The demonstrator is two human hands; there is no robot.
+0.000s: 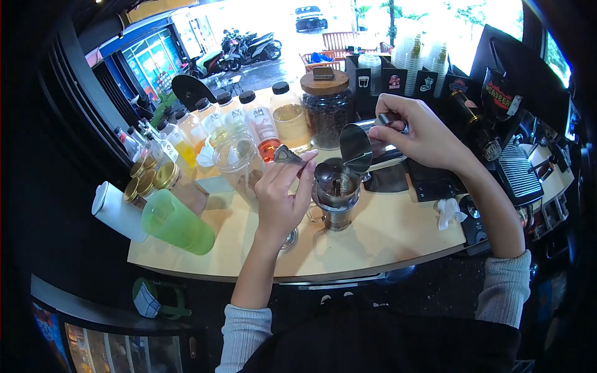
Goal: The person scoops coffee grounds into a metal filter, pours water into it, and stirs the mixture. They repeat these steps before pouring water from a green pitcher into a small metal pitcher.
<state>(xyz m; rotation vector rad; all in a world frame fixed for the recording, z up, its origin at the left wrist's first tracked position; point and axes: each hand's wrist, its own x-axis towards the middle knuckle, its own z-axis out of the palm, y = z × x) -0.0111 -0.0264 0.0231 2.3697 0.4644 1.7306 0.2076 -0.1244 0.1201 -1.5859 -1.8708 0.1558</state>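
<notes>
My left hand (283, 193) is closed in a pinch on a dark handle (288, 155) with a looped end. It points toward a metal bowl-shaped strainer (336, 194) with dark contents, set over a metal cup (337, 219). Whether handle and strainer are one piece is hard to tell. My right hand (413, 124) is wrapped round the handle of a shiny metal pitcher (387, 155), tilted on its side. The pitcher's dark round mouth or lid (356, 148) hangs just above the strainer. Any pouring liquid is too small to make out.
Several syrup bottles (260, 127), a clear plastic jug (239, 163) and a green tumbler (177, 222) stand left on the wooden counter (392, 239). A wooden-lidded jar of coffee beans (328, 118) stands behind. Crumpled tissue (449, 212) and an espresso machine (521, 171) are right.
</notes>
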